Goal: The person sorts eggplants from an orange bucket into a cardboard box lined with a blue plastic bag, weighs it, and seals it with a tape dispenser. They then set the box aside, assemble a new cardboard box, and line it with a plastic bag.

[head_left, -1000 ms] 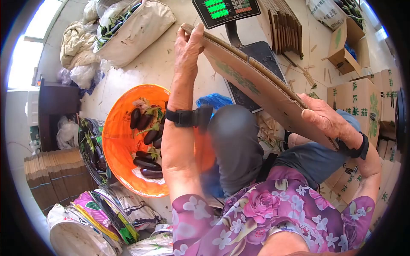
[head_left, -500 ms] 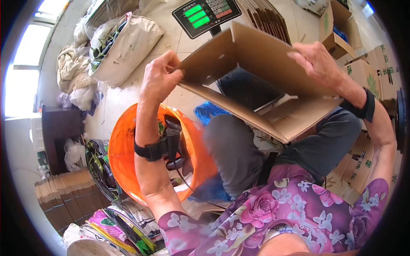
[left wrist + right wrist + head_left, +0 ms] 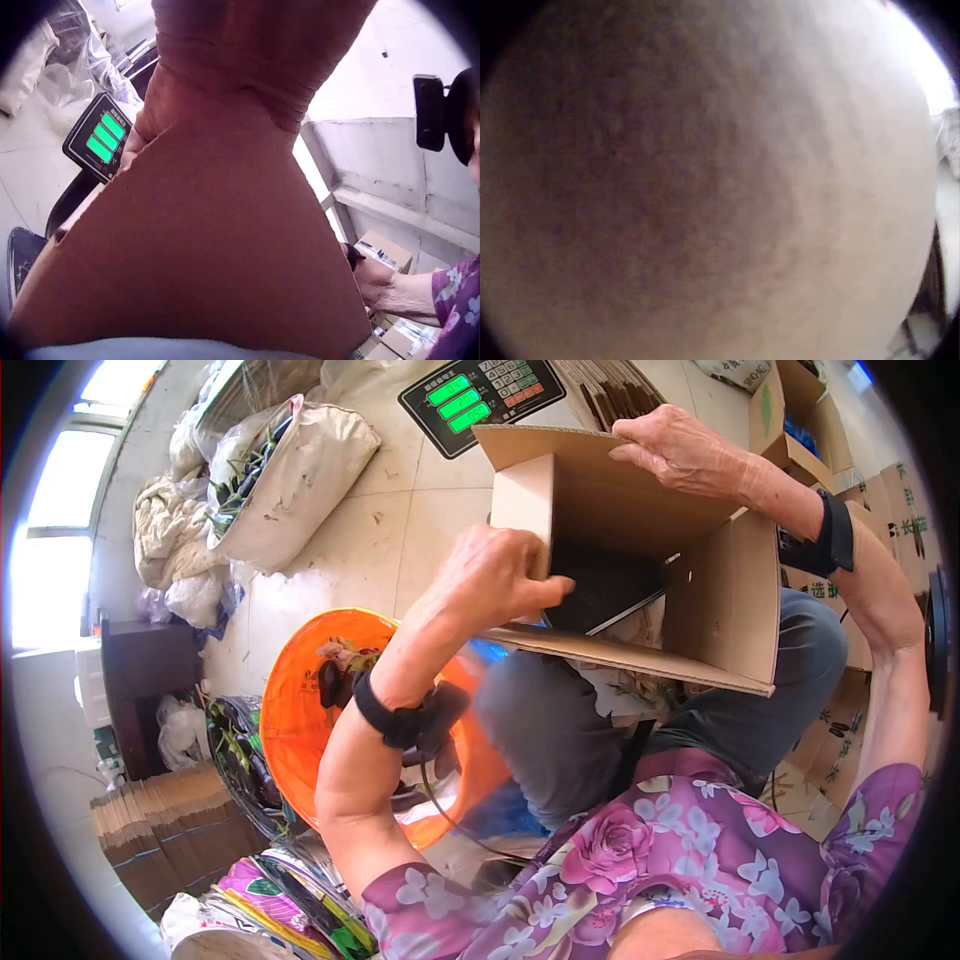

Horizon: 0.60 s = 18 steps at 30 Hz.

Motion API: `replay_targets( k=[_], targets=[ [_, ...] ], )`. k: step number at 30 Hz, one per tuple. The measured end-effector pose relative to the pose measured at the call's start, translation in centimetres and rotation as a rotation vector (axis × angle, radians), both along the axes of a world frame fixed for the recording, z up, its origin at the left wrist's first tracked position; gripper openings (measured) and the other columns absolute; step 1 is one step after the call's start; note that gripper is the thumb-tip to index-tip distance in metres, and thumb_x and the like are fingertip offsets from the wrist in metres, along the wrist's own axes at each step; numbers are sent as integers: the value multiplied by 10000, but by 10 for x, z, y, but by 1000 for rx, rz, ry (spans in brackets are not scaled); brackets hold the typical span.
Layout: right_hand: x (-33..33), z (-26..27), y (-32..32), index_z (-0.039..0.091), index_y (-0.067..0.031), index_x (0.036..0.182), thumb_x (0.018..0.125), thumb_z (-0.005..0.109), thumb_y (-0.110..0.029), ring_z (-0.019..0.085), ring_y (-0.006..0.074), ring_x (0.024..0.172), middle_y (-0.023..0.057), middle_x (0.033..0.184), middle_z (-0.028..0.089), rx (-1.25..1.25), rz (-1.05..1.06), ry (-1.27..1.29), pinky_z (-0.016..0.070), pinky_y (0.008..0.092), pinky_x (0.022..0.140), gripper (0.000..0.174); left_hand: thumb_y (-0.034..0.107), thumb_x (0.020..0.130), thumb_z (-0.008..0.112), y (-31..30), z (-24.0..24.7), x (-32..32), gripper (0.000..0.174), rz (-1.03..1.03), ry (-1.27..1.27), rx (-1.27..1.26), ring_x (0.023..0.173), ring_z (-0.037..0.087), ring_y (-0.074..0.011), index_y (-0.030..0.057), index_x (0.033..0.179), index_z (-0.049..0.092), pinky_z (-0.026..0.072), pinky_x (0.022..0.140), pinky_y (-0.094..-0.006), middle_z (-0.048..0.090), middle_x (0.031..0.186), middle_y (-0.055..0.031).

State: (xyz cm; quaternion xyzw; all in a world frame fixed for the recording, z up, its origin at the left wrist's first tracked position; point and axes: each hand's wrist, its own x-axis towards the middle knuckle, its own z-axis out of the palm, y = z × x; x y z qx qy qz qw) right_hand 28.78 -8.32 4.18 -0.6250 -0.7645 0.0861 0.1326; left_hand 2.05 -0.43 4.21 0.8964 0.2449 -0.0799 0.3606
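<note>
A cardboard box point(image 3: 722, 600) is spread into a four-sided sleeve above the person's knees, and the floor shows through its open bottom. My left hand point(image 3: 495, 582) grips its left side, thumb reaching over the edge into the opening. At the far top edge, my right hand point(image 3: 685, 452) pinches the panel between thumb and fingers. In the left wrist view a broad cardboard panel point(image 3: 202, 232) runs up to the left hand, covering most of its fingers. A blurred brown surface fills the right wrist view and hides the right hand.
An orange bin point(image 3: 285, 730) holding eggplants point(image 3: 330, 682) stands left of the knees. Beyond the box is a scale with a lit display point(image 3: 482, 400). A pale sack point(image 3: 320, 475) of eggplants lies back left; flattened cartons point(image 3: 165, 820) are stacked at left. Cartons point(image 3: 905, 520) line the right.
The flat folded carton has been opened out into a box shape and turned. My left hand moved down, then right, along its side; the right hand shifted up to the far edge.
</note>
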Motion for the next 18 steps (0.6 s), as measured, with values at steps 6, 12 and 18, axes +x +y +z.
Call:
replay_targets(
  k=[6,12,18],
  targets=[
    [5,41,-65,619,-13,1118,939,564,-186,621,372,895,223,976,633,218,14,114,488,418,828,255,309,881,685,21,-41,5,339,136,23,-455,608,679,-162,-22,898,609,556,541,-282,662,714,-99],
    [36,7,-116,619,8,1077,942,552,-190,603,348,935,196,1021,629,82,170,177,482,428,834,249,284,934,625,23,-41,-9,325,193,-83,-589,645,690,-164,-18,1050,604,547,524,-256,662,733,-78],
    [-36,-57,-48,466,-60,1376,882,616,-183,432,360,1280,169,1393,461,148,257,92,369,461,1065,532,414,1011,473,0,-58,-21,478,297,-353,-564,714,692,-169,-16,1175,600,560,614,-283,701,814,-108]
  ],
)
